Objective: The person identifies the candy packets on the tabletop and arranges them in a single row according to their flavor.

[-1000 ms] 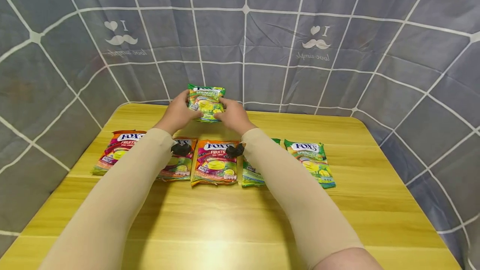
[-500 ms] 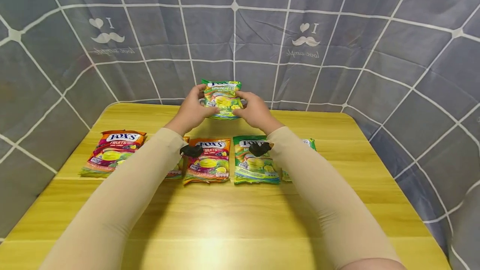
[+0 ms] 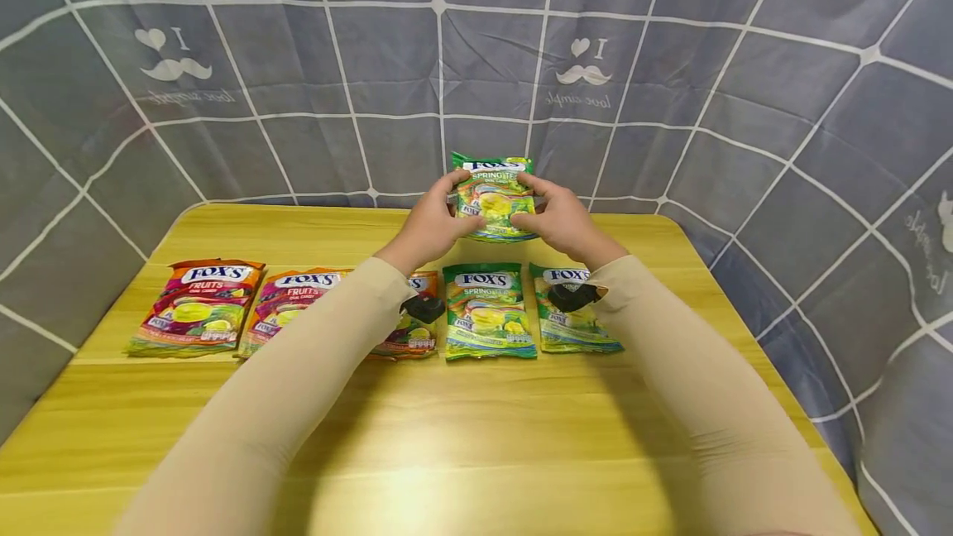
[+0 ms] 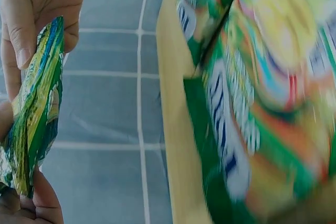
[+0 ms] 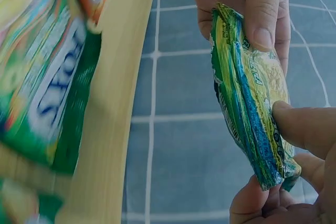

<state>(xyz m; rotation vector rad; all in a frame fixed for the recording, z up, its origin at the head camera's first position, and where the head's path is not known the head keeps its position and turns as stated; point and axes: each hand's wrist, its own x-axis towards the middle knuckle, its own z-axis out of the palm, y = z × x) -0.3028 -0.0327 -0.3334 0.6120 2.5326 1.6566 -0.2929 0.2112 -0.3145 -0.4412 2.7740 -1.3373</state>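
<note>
A green Spring Tea candy bag (image 3: 493, 198) is held up above the far part of the table in the head view, its printed front facing me. My left hand (image 3: 428, 226) grips its left edge, thumb in front. On the right edge, my right hand (image 3: 567, 223) holds it the same way. Both wrist views show the held candy bag (image 5: 247, 98) edge-on, pinched between thumbs and fingers. Below it on the table lie two more green candy bags (image 3: 489, 317), side by side, the right one (image 3: 577, 336) partly covered by my right wrist.
Three red and orange Fruits candy bags (image 3: 195, 304) lie left of the green ones in the same row, two partly hidden by my left arm. The wooden table (image 3: 447, 453) ends at a grey checked curtain (image 3: 387, 64) behind and at the sides.
Both hands have carried the held candy bag rightward, from behind the third Fruits bag to behind the first green bag in the row. The head view has turned slightly right.
</note>
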